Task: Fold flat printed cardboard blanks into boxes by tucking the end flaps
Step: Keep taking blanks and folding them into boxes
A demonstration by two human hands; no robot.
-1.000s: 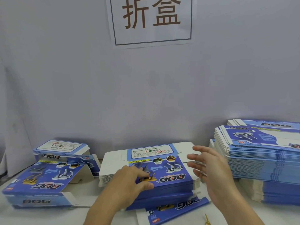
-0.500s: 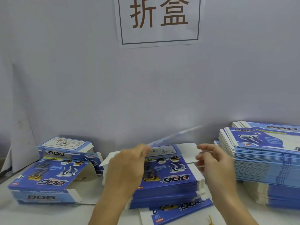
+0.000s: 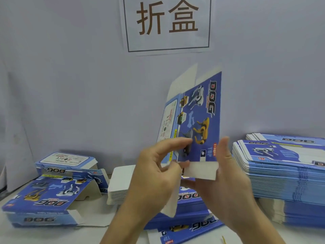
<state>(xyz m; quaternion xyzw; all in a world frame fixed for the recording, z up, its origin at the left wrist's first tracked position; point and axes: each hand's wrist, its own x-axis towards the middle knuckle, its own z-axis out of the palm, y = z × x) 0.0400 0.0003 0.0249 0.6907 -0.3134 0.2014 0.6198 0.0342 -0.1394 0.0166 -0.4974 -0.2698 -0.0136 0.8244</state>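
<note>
Blue cardboard blank (image 3: 197, 118) upright above stack (image 3: 186, 206), left hand (image 3: 156, 175) and right hand (image 3: 226, 180) gripping lower edge

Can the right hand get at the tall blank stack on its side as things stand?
Probably yes: the tall stack lies just beside the right hand with nothing between, but that hand holds the raised blank.

A blank (image 3: 195, 120) stands upright at centre, held at its near end between the left hand (image 3: 154, 173) and right hand (image 3: 226, 182), above a stack of blanks (image 3: 121, 184) on the table (image 3: 98, 233). Two folded boxes (image 3: 51, 187) sit at left, one behind the other, a tall stack (image 3: 281, 169) at right, and a sign (image 3: 167, 23) on the far wall (image 3: 70, 85).
</note>
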